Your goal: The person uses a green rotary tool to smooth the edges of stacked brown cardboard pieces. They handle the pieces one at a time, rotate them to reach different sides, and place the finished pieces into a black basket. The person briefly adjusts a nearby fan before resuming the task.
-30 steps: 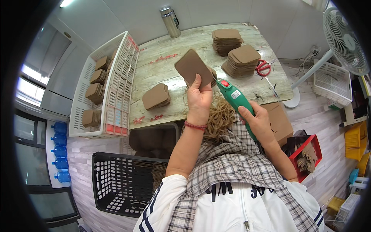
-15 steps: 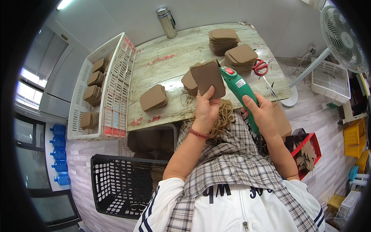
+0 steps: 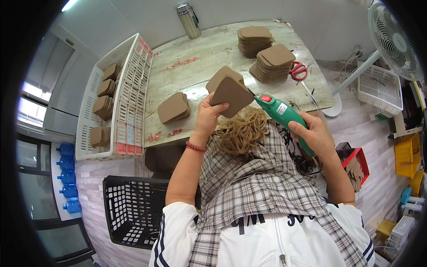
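Observation:
Between the thumb and fingers of my left hand (image 3: 211, 113) is a brown rounded-corner sheet (image 3: 233, 98), tilted above the table edge. My right hand (image 3: 313, 131) is wrapped round a green handheld electric cutter (image 3: 282, 113) with a red button. The cutter's tip meets the right edge of the sheet, or lies very close to it. Behind the sheet rests a stack of like pieces (image 3: 224, 76), partly hidden. A tangle of thin tan trimmings (image 3: 242, 131) lies on my lap, over the plaid apron (image 3: 249, 182).
More brown stacks stand on the table (image 3: 204, 53): one at left (image 3: 174, 108), two at the back right (image 3: 272, 62). Red-handled scissors (image 3: 299, 71) lie at the right edge. A white crate (image 3: 138, 89) stands left, a black crate (image 3: 133, 209) below, a steel flask (image 3: 188, 21) at the back.
My left hand has moved left and down, and the sheet has turned clockwise. The cutter has swung flatter and lower, its tip now at the sheet's right side.

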`<state>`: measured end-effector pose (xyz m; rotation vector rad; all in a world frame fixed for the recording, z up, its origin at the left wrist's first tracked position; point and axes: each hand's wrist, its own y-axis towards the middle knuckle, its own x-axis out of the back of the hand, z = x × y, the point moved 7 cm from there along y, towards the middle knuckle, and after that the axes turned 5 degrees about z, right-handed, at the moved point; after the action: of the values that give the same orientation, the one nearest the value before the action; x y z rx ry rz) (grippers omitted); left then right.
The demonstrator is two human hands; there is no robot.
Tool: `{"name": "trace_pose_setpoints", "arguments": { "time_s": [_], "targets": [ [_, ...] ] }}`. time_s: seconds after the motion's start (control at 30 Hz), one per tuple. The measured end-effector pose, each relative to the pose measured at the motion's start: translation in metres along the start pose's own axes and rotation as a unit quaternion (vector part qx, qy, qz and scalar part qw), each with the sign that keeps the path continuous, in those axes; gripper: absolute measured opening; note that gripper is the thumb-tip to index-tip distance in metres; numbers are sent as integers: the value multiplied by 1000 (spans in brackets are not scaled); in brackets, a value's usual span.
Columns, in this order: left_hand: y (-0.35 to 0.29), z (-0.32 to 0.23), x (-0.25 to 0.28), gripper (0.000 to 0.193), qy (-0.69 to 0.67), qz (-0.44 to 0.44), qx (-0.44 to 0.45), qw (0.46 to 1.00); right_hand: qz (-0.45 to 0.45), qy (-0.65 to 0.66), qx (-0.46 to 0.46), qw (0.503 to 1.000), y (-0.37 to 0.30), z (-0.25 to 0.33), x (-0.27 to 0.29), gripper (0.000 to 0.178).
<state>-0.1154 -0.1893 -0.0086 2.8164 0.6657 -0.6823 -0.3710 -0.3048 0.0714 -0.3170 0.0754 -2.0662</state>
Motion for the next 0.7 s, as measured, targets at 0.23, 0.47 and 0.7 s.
{"name": "trace_pose_setpoints", "arguments": {
  "time_s": [0.23,0.47,0.7],
  "targets": [
    [-12,10,-2,44,39,9,87,995,-28,-28,11,999,4,-14,-4,36],
    [-23,22,-9,42,48,30,133,989,0,28,-7,1000,15,-22,-13,34],
    [-20,-17,10,25,245,-22,37,969,44,55,-56,996,10,-19,-13,34]
  ]
}}
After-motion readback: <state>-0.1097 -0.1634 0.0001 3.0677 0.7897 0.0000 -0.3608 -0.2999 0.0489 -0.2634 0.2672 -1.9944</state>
